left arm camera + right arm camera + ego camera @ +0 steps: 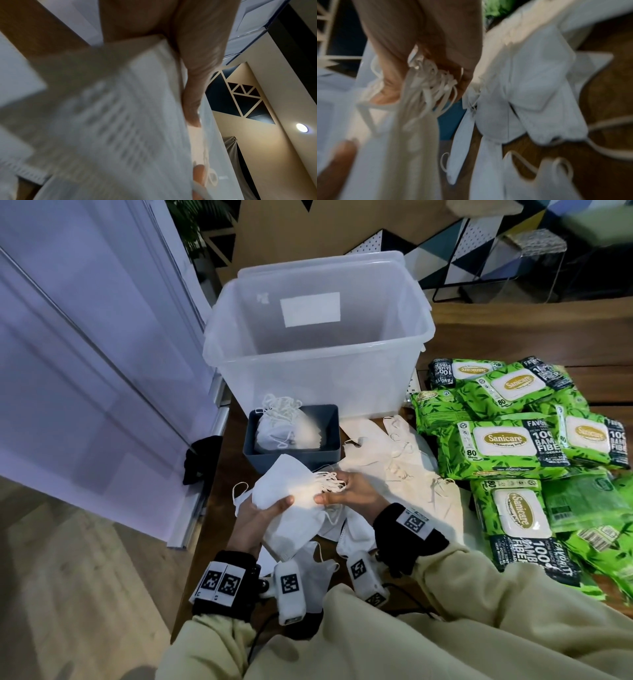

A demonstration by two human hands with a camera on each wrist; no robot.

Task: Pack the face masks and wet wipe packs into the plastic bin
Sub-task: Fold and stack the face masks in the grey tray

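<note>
A: How do the hands sit?

B: Both are raised just above the wooden table (pixel 205 508). The left hand (pixel 255 517) cups a stack of white face masks (pixel 291 505) from below, thumb pressed on top. The right hand (pixel 352 491) meets it from the right, its fingers (pixel 436 59) curled around the bunched ear loops (pixel 330 479).

A: And the rest?

B: More masks lie in the small blue tray (pixel 329 453) beyond. The clear plastic bin (pixel 318 378) stands behind it, and the green wet wipe packs (pixel 503 446) are piled to the right.
</note>
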